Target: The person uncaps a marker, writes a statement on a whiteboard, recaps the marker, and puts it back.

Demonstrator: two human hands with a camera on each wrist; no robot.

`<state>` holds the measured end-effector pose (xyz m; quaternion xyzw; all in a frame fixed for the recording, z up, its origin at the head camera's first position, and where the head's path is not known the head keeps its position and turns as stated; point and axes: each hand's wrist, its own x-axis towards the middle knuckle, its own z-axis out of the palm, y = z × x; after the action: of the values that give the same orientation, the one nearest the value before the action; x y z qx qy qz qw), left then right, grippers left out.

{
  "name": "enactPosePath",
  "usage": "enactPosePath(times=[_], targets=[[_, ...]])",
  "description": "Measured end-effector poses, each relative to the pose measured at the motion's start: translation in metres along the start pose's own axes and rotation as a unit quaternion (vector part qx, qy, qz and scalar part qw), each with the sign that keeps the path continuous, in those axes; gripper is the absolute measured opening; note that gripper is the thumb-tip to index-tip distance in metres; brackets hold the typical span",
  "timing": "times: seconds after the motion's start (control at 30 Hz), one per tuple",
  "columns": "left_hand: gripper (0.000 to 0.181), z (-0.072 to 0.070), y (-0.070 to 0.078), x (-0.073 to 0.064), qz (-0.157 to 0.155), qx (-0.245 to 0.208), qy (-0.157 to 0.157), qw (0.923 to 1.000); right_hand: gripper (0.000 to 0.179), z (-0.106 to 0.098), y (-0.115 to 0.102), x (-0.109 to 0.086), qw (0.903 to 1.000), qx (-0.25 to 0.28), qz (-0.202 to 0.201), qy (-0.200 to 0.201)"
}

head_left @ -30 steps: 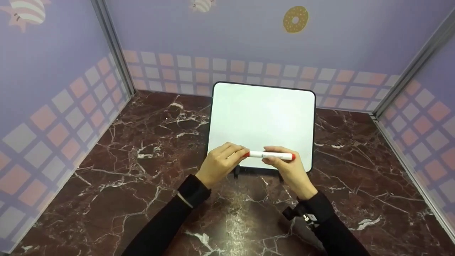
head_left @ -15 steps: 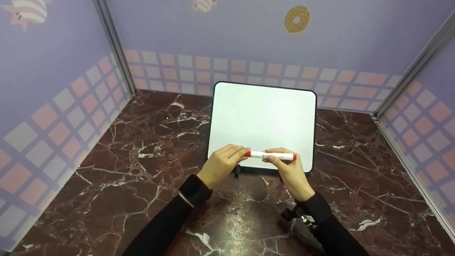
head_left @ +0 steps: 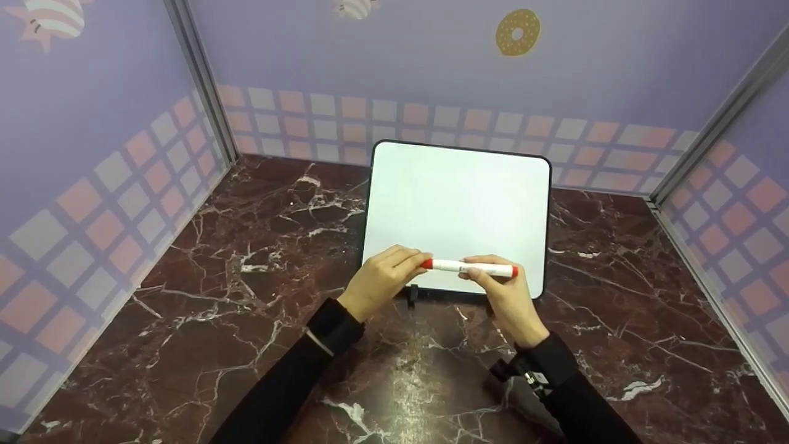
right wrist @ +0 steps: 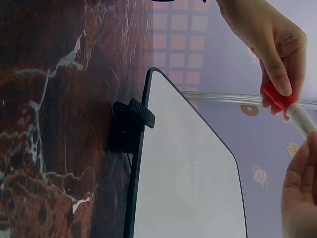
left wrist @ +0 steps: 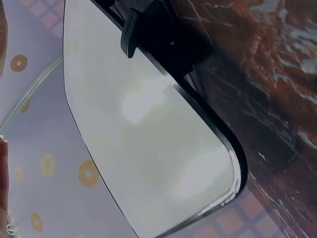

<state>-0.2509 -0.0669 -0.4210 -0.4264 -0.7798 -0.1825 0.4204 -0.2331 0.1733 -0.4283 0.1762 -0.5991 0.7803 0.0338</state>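
Note:
A white marker [head_left: 493,269] with a red cap and a red end lies almost level across both hands, in front of the whiteboard [head_left: 459,203]. My left hand [head_left: 385,274] pinches the red cap [head_left: 426,263] between thumb and fingers. On the white barrel is my right hand [head_left: 508,296], its thumb and fingers gripping it near the red end. In the right wrist view the left hand [right wrist: 270,44] holds the cap [right wrist: 278,96], and no gap shows between cap and barrel [right wrist: 302,119]. The left wrist view shows the board [left wrist: 148,129] but not the marker.
The whiteboard leans back on a black stand, whose foot clip [head_left: 413,296] shows at its lower edge. Under it is a dark red marbled tabletop [head_left: 246,320]. Lilac panels with pink and white squares [head_left: 296,126] enclose the back and sides.
Both hands keep their hold on the marker. The right hand has shifted slightly to the right, and the visible white length of the marker looks a little longer.

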Motion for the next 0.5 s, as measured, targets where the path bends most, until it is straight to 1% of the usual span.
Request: enactPosePath(times=[0.13,0.2,0.27,0.33,0.4,0.43,0.5], targets=[[0.021,-0.006,-0.011,-0.001,-0.026,-0.02,0.001,0.9994,0.024,-0.004,-0.003,0.002,1.0,0.001,-0.008,0.002],[0.021,-0.011,-0.017,-0.002,-0.044,-0.019,0.003,0.9989,0.024,-0.005,-0.005,0.003,0.9999,0.004,-0.011,0.002],[0.02,-0.017,-0.025,-0.002,-0.072,-0.013,0.006,0.9973,0.024,-0.007,-0.006,0.003,0.9999,0.006,-0.011,0.005],[0.02,-0.025,-0.034,-0.003,-0.113,0.004,0.01,0.9935,0.025,-0.008,-0.008,0.003,0.9999,0.005,-0.01,0.01],[0.02,-0.032,-0.045,-0.005,-0.17,0.02,0.01,0.9852,0.025,-0.009,-0.009,0.003,0.9998,0.006,-0.009,0.013],[0.02,-0.036,-0.051,-0.008,-0.204,0.025,0.008,0.9785,0.026,-0.01,-0.009,0.003,0.9998,0.007,-0.009,0.015],[0.022,-0.042,-0.064,-0.014,-0.272,0.038,-0.002,0.9615,0.025,-0.011,-0.009,0.003,0.9997,0.009,-0.008,0.019]])
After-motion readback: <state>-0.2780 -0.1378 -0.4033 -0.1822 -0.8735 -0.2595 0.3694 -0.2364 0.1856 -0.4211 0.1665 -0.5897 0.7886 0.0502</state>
